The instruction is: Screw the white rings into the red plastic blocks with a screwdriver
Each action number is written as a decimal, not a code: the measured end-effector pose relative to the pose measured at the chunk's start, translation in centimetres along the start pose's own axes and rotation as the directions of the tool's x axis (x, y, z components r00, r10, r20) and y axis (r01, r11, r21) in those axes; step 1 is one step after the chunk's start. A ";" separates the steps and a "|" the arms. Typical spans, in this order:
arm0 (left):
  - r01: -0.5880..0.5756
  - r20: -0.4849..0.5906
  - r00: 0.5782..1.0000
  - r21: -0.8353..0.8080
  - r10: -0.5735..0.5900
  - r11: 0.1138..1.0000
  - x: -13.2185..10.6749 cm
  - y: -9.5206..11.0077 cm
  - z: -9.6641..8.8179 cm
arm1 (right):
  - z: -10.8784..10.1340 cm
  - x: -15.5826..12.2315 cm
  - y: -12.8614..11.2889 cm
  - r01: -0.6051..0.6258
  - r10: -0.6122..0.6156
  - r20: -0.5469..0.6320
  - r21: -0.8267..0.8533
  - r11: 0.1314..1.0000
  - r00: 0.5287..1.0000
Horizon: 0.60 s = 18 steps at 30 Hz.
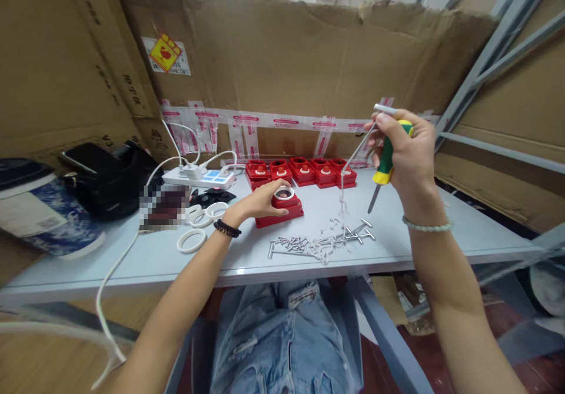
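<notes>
My left hand (261, 201) grips a red box (282, 214) that has a white ring (284, 193) round its dark top opening. The thumb lies along its near side, and some fingers are hidden behind it. Raised above the table, my right hand (408, 141) is closed round a screwdriver (386, 157) with a green and yellow handle, its blade pointing down. Between that hand's thumb and fingers is also a thin T-shaped metal hammer (383, 109), from which a pale cord (342, 194) hangs to a pile of metal hammers and small metal pieces (293, 245).
Several red boxes (304, 171) stand in a row at the back. Loose white rings (191, 241) lie left of my left hand. A power strip (198, 177), a black bag (103, 185) and a patterned cup (44, 211) stand farther left. Cardboard (282, 58) walls the back.
</notes>
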State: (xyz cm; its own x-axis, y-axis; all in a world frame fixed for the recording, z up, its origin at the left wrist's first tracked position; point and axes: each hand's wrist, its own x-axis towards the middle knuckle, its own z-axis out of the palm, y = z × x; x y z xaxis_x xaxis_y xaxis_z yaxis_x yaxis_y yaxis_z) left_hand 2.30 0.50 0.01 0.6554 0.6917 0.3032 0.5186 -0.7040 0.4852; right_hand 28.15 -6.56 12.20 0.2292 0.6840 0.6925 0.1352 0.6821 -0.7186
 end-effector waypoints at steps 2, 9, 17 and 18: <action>0.004 0.004 1.000 -0.015 -0.004 1.000 -0.1 0.2 -0.1 | 0.5 0.5 -0.7 0.056 -0.056 -0.012 0.051 0.997 0.998; 0.039 -0.003 0.999 0.023 -0.039 0.999 -0.1 -0.2 -0.1 | 1.6 1.6 -1.8 0.104 -0.100 -0.060 0.056 0.993 0.993; -0.142 -0.157 0.975 0.095 0.155 0.985 0.7 2.8 0.7 | 1.2 2.6 -2.0 0.129 -0.128 -0.070 0.011 0.992 0.989; -0.174 -0.149 0.971 0.086 0.185 0.981 1.0 3.4 0.9 | 1.1 2.9 -2.2 0.144 -0.143 -0.078 0.007 0.990 0.987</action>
State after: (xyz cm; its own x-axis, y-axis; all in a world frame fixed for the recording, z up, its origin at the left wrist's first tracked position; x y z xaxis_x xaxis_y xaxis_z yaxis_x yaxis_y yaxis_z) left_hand 5.17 -1.38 1.25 0.6509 0.5657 0.5063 0.4422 -0.8246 0.3528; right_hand 27.41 -5.82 15.85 0.2822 0.5574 0.7808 0.1604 0.7751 -0.6112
